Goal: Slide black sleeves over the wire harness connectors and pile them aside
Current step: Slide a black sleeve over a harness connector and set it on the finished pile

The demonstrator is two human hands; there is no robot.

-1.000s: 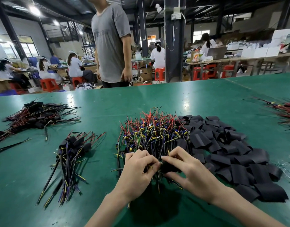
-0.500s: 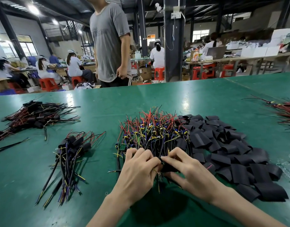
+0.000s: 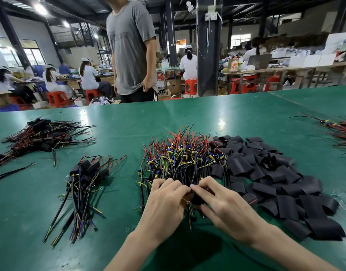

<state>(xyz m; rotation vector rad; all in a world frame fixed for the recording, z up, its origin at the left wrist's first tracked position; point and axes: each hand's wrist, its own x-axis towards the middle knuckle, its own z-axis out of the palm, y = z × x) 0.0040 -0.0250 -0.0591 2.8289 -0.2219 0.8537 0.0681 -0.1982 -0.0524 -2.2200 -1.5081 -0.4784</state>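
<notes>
Both hands (image 3: 195,206) pinch black sleeve (image 3: 198,200) over harness pile (image 3: 180,157).

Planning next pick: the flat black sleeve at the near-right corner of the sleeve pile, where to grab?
Pinch the black sleeve by its near-right edge, coming from the right: it lies flat, free at the pile's outer edge, with bare green table beside it.
</notes>
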